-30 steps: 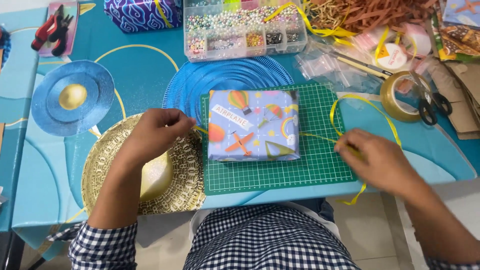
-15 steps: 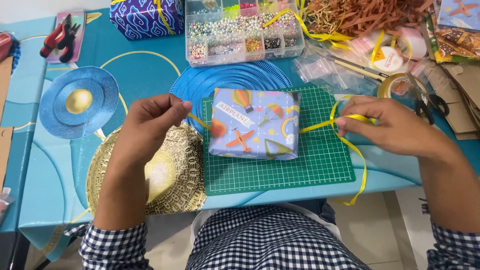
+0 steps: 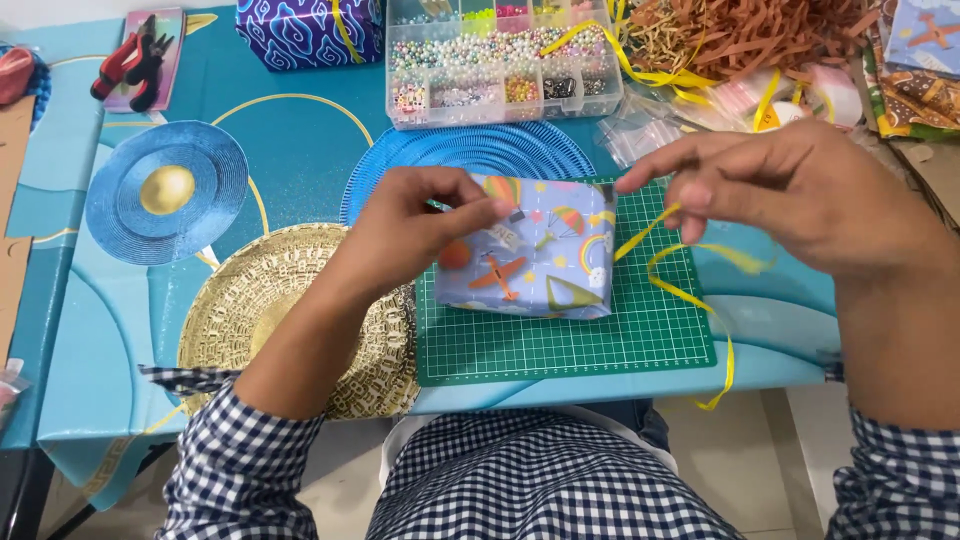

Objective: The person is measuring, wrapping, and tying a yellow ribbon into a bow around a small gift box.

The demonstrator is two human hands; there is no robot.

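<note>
Wrapped box (image 3: 528,262) in pale blue patterned paper, flat on the green cutting mat (image 3: 570,345) at the near middle of the worktop (image 3: 300,160); long axis roughly nine to three o'clock, top face up, printed plane on it pointing about two o'clock. Left hand (image 3: 425,225) over the box's nine o'clock edge, grip narrow, thumb and fingertips pinched at the top face, probably to pin the ribbon end and keep the box from sliding; exactly what sits in the pinch, cannot tell. Right hand (image 3: 790,190) raised at the box's three o'clock, fingers pinched on the yellow ribbon (image 3: 690,295), lifted clear presumably to keep the strand taut and untwisted; slack curling down over the mat edge toward five o'clock. Gold woven placemat (image 3: 270,300) at nine o'clock under the left forearm; blue pleated disc (image 3: 470,150) just beyond the mat at twelve; clear bead organiser (image 3: 500,70) further out at twelve; red pliers (image 3: 130,60) far at ten o'clock, well apart from both hands.
</note>
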